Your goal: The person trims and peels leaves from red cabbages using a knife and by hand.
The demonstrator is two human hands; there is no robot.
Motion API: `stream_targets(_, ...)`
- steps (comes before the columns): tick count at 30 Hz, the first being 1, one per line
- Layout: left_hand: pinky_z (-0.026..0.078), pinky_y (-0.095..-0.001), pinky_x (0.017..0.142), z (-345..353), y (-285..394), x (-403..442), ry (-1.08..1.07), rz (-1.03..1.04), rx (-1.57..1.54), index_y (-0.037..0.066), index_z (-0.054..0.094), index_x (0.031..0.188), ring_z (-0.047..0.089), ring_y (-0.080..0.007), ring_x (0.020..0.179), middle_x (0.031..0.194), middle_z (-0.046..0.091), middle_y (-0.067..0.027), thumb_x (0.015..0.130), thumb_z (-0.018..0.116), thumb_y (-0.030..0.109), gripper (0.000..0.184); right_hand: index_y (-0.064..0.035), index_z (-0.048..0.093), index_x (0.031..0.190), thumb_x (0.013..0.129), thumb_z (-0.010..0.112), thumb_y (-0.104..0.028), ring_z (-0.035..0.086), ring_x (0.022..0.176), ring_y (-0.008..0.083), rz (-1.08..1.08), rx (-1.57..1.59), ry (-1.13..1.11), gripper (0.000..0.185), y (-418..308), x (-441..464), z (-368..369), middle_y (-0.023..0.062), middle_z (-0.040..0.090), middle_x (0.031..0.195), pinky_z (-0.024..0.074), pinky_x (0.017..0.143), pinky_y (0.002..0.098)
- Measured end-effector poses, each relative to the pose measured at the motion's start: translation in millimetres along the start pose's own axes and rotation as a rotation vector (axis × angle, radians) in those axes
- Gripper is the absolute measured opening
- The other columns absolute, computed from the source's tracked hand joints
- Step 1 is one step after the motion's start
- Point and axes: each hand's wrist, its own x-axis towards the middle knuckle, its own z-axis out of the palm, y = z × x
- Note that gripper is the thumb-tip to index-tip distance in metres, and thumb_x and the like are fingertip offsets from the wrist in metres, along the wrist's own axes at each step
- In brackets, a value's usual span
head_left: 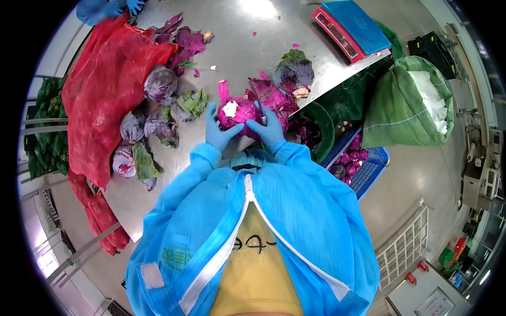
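A red cabbage (pixel 243 117) with a pale cut stem end is held between my two hands, close to my body at the steel table's edge. My left hand (pixel 220 129), in a blue glove, curves around its left side, thumb across the front. On the other side my right hand (pixel 270 130), gloved as well, presses against the cabbage. A thin dark blade-like edge (pixel 258 98) shows by the right fingers; I cannot make out what it is. Loose purple leaves (pixel 279 101) lie just beyond the right hand, and a darker untrimmed cabbage (pixel 293 72) sits behind them.
Several untrimmed cabbages (pixel 161 84) and a red mesh sack (pixel 113 89) lie left on the steel table (pixel 232 42). A scale (pixel 354 29) stands far right. Beside the table are a green tub (pixel 328 131), a blue crate (pixel 371 171) with small cabbages and a green sack (pixel 406 116). Another person's gloved hand (pixel 135 6) shows top left.
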Motion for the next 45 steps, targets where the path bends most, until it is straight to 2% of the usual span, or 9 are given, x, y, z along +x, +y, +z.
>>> stream_targets(2,0.038,-0.0356,0.102,7,-8,-13,0.198,0.054,0.080,0.001,0.016,0.138,0.042,-0.0269,0.120,0.129,0.039,-0.0188,0.053,0.089,0.029,0.116,-0.0142,0.039,0.139,0.065,0.079,-0.037,0.047,0.116,0.0275,0.008,-0.194,-0.134,0.087,-33,-10,2,0.0161,0.044,0.128,0.0380,0.098,0.0335)
stream_targets(4,0.038,-0.0345,0.101,10,-2,-14,0.367,-0.238,-0.076,0.002,0.019,0.138,0.043,-0.0274,0.119,0.129,0.040,-0.0174,0.053,0.089,0.031,0.114,-0.0142,0.041,0.138,0.065,0.079,-0.036,0.046,0.117,0.0278,-0.218,-0.426,-0.195,0.085,-29,-13,7,0.0158,0.044,0.129,0.0396,0.097,0.0334)
stream_targets(10,0.049,-0.0518,0.088,-10,13,-3,0.369,-0.528,-0.433,0.011,0.028,0.133,0.050,-0.0309,0.114,0.130,0.041,-0.0145,0.067,0.082,0.030,0.088,-0.0104,0.055,0.121,0.063,0.080,-0.032,0.053,0.107,0.0270,0.004,-0.514,-0.156,0.066,-19,-6,6,0.0141,0.050,0.120,0.0442,0.090,0.0340)
stream_targets(18,0.040,-0.0565,0.097,-16,12,-5,-0.109,-0.954,-1.110,0.017,0.033,0.138,0.041,-0.0342,0.124,0.138,0.039,-0.0130,0.075,0.068,0.051,0.079,-0.0105,0.064,0.095,0.074,0.069,-0.022,0.060,0.086,0.0274,0.006,-0.613,-0.151,0.025,-1,2,-47,0.0099,0.060,0.092,0.0481,0.075,0.0341)
stream_targets(22,0.036,-0.0580,0.100,-5,21,-7,-0.255,-1.058,-1.212,0.020,0.034,0.139,0.036,-0.0345,0.128,0.140,0.038,-0.0120,0.076,0.060,0.060,0.079,-0.0125,0.064,0.101,0.071,0.068,-0.018,0.059,0.090,0.0272,0.053,-0.898,0.159,0.031,-18,-1,-84,0.0110,0.058,0.104,0.0489,0.077,0.0360)
stream_targets(27,0.035,-0.0583,0.100,4,19,-5,-0.321,-1.060,-1.109,0.020,0.035,0.138,0.036,-0.0343,0.129,0.140,0.038,-0.0113,0.076,0.059,0.062,0.078,-0.0079,0.062,0.105,0.072,0.069,-0.023,0.062,0.082,0.0215,-0.046,-0.459,0.188,0.037,-43,-15,-60,0.0109,0.061,0.092,0.0498,0.074,0.0328)
stream_targets(28,0.036,-0.0581,0.100,4,17,-5,-0.310,-1.050,-1.047,0.019,0.035,0.138,0.036,-0.0343,0.129,0.140,0.037,-0.0117,0.077,0.059,0.061,0.078,-0.0074,0.061,0.104,0.073,0.070,-0.030,0.062,0.077,0.0186,0.120,-0.343,0.121,0.040,-58,-18,-52,0.0100,0.063,0.084,0.0494,0.072,0.0321)
stream_targets(41,0.030,-0.0600,0.104,0,-22,-7,-0.367,-0.825,-1.020,0.010,0.023,0.141,0.034,-0.0376,0.129,0.142,0.032,-0.0168,0.079,0.068,0.042,0.083,-0.0062,0.059,0.094,0.065,0.069,-0.030,0.063,0.077,0.0314,0.058,-0.704,-0.024,0.040,-55,-16,-41,0.0147,0.063,0.082,0.0492,0.070,0.0398)
stream_targets(45,0.039,-0.0572,0.099,-11,-37,-1,-0.294,-0.792,-0.814,0.013,0.027,0.139,0.042,-0.0348,0.124,0.137,0.039,-0.0157,0.077,0.072,0.034,0.079,-0.0087,0.059,0.091,0.067,0.068,-0.025,0.062,0.077,0.0308,0.049,-0.820,-0.025,0.030,-43,-17,-34,0.0126,0.063,0.081,0.0492,0.069,0.0407)
